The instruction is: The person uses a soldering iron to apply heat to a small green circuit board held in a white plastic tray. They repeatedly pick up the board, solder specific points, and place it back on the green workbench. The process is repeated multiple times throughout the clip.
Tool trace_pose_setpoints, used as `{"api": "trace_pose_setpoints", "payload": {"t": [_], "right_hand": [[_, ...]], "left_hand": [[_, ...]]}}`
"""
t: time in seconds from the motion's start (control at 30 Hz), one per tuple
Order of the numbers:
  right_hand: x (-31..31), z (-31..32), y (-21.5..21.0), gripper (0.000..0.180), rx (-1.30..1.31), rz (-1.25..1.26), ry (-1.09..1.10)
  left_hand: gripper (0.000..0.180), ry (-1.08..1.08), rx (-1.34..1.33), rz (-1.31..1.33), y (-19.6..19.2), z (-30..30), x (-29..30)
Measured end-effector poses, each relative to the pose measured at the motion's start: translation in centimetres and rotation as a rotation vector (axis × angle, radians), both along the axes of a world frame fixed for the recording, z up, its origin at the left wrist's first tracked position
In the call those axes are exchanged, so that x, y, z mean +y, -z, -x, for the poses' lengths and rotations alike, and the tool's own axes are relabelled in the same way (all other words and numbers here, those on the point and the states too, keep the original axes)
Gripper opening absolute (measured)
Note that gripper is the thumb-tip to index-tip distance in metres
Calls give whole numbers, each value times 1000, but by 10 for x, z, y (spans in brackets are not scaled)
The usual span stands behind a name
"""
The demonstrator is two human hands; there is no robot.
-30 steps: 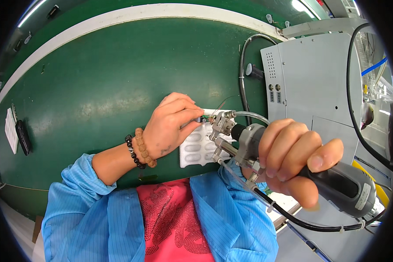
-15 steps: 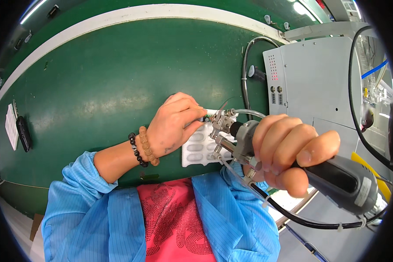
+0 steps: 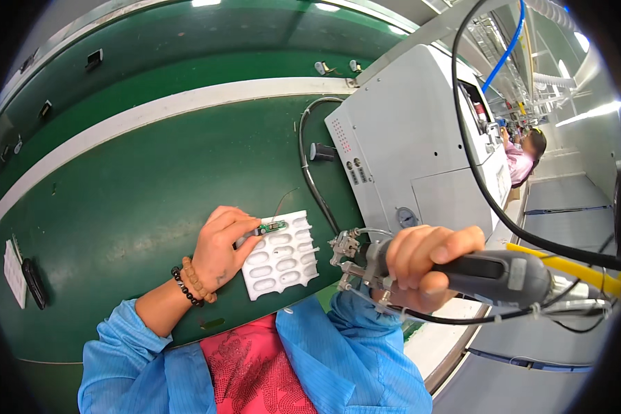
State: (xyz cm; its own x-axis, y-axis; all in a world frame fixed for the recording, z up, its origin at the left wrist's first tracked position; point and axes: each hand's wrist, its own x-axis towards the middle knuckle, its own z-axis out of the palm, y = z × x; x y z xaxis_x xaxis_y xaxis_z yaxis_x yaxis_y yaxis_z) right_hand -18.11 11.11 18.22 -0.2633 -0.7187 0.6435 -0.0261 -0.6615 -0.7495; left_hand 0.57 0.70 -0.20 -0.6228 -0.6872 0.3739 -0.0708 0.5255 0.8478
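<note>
Circuit board [image 3: 273,227] — partly inside left hand [image 3: 219,241], seemingly

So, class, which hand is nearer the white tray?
Left: the left hand is at the upper left of the white tray; the right hand, gripping a tool, is beyond the tray's right edge.

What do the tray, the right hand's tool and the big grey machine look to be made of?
Tray: probably moulded plastic, matte white, judging by its rounded pockets.
Tool handle: seems plastic, dull grey and black; the front fittings gleam silvery, so likely metal.
Machine: perhaps painted sheet metal, smooth and pale, with flat panels.
</note>
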Motion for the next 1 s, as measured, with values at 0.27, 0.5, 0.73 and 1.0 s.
{"api": "trace_pose_setpoints", "payload": {"t": [0.27, 0.5, 0.73, 1.0], "right_hand": [[-9, -15, 15, 38, -205, -117, 185], [-33, -17, 15, 31, -164, -179, -51], [-46, -3, 10, 39, -366, -190, -146], [-60, 15, 4, 44, -466, -182, -272]], "left_hand": [[28, 0, 2, 35, -1, -1, 5], [28, 23, -36, 130, -10, 1, 5], [34, 35, -152, 199, -18, 7, 3], [48, 61, -384, 214, -13, 13, 1]]}}
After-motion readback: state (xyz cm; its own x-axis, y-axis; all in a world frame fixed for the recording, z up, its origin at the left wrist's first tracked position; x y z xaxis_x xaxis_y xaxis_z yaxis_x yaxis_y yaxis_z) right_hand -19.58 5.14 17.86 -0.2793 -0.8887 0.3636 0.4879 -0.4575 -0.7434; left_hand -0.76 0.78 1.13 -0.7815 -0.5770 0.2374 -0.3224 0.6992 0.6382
